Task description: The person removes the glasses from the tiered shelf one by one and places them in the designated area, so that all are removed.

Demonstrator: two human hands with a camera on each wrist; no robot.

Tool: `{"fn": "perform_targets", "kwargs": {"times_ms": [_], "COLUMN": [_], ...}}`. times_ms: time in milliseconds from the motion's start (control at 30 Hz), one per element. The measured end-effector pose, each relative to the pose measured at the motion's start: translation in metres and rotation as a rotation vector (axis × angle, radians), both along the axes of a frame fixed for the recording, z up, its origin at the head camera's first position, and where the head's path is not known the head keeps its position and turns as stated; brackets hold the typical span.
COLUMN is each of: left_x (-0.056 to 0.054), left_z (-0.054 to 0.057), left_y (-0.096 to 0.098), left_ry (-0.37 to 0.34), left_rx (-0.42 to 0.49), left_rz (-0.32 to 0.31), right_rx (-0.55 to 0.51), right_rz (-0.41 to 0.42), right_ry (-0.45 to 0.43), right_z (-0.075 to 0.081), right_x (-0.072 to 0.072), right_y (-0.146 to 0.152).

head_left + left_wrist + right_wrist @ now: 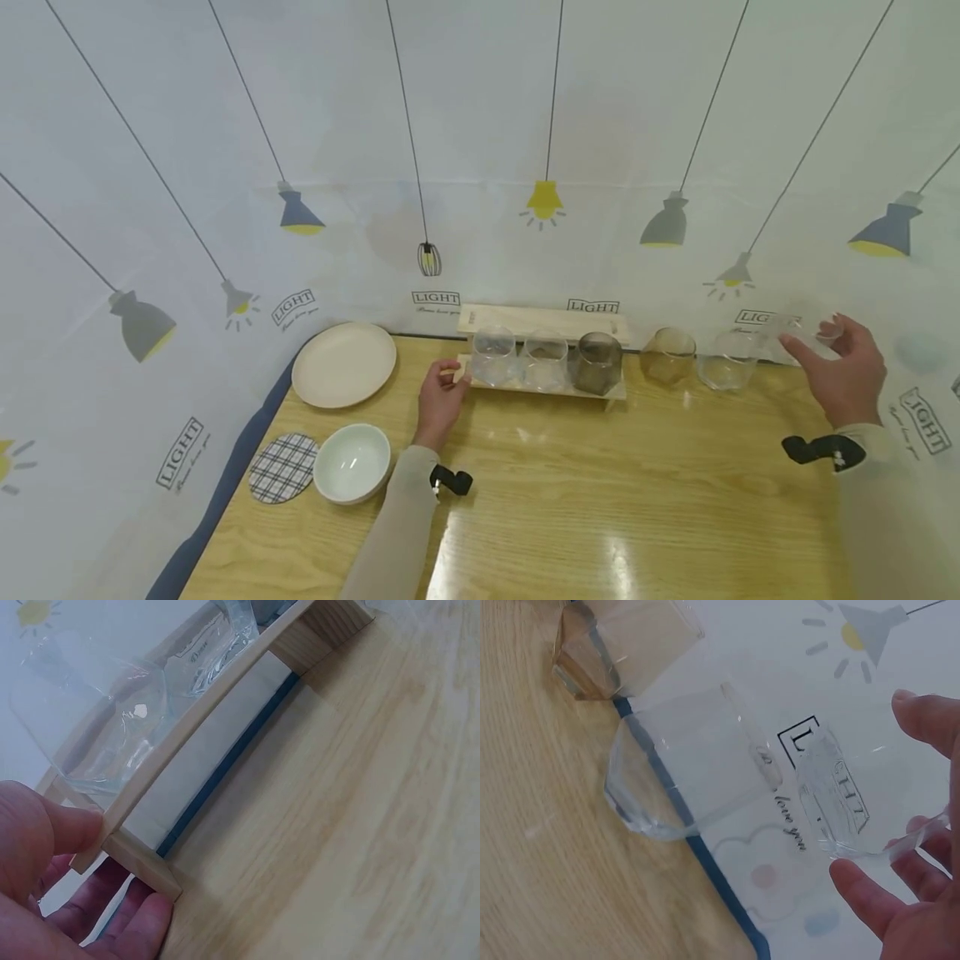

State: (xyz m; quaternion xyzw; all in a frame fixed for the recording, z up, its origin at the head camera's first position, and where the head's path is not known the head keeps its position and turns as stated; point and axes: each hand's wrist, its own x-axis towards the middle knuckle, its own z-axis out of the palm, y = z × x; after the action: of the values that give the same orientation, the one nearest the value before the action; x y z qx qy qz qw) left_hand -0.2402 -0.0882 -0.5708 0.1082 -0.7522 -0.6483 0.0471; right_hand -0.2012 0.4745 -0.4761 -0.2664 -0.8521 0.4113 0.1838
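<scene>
My left hand (441, 404) grips the left end of a two-tier wooden rack (540, 321); in the left wrist view its thumb lies at the shelf end, with fingers beside the leg. On the lower shelf stand a clear glass (493, 358), a second clear glass (546, 362) and a smoky grey glass (598, 364). At the right, my right hand (851, 371) holds a faceted clear glass (829, 799), tilted and raised in front of the wall covering. Nearest to it on the table are another clear glass (694, 765) and an amber glass (667, 358).
On the left side of the wooden table (637, 483) are a cream plate (343, 365), a white bowl (352, 462) and a round checked coaster (283, 468). A white wall covering (480, 125) printed with lamps rises behind the table's back edge.
</scene>
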Motion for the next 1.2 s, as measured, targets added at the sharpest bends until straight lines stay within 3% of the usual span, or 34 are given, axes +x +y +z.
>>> {"fn": "perform_targets", "kwargs": {"times_ms": [300, 533, 800, 1200], "left_x": [0.001, 0.002, 0.003, 0.001], "left_z": [-0.005, -0.005, -0.004, -0.001], "left_y": [0.000, 0.000, 0.001, -0.001], "left_ry": [0.007, 0.019, 0.022, -0.004], "left_rx": [0.066, 0.075, 0.064, 0.043], "left_rz": [-0.001, 0.007, 0.012, 0.004], "right_rx": [-0.054, -0.080, -0.093, -0.079], "right_rz": [-0.015, -0.015, 0.007, 0.070], "right_ry": [-0.083, -0.083, -0.173, -0.198], "right_z": [-0.021, -0.039, -0.062, -0.070], "right_x": [0.011, 0.007, 0.007, 0.010], "right_y": [0.013, 0.020, 0.033, 0.032]}}
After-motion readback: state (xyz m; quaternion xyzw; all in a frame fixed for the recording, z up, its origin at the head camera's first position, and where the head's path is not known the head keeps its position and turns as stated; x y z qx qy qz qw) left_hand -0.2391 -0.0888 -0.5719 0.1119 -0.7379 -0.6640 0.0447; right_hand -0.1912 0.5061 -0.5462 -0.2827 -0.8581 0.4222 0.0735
